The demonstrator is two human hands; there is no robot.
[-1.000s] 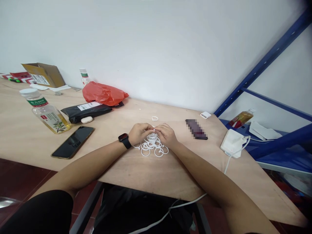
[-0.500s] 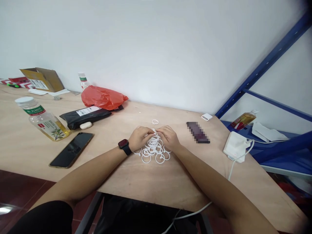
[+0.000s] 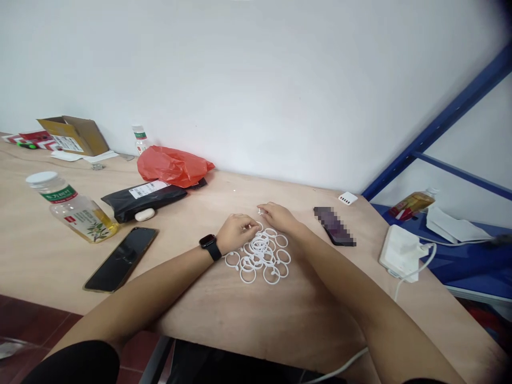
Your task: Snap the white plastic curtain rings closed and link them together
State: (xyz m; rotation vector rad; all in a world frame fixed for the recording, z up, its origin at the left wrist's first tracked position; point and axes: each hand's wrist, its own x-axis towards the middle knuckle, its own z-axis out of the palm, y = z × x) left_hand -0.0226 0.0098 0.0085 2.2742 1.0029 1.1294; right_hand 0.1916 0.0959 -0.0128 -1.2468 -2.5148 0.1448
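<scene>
White plastic rings (image 3: 262,250) lie in an overlapping pile on the wooden table (image 3: 224,309). At the pile's upper left edge is my left hand (image 3: 236,232), its fingertips pinched at one white ring; a dark watch sits on that wrist. My right hand (image 3: 278,216) is just behind the pile, with thumb and fingers closed on a small white ring, mostly hidden by the fingers. The two hands are a short way apart.
A phone (image 3: 121,258), a bottle (image 3: 74,210), a white case (image 3: 144,214), a black package (image 3: 144,197) and a red bag (image 3: 174,165) are on the left. Rightward are another phone (image 3: 335,226), a charger (image 3: 402,250), its cable and a white hub (image 3: 348,198).
My hands have parted: the right one is farther back, the left one nearer the pile. The lone ring behind the hands no longer shows there. The whole view has shifted slightly.
</scene>
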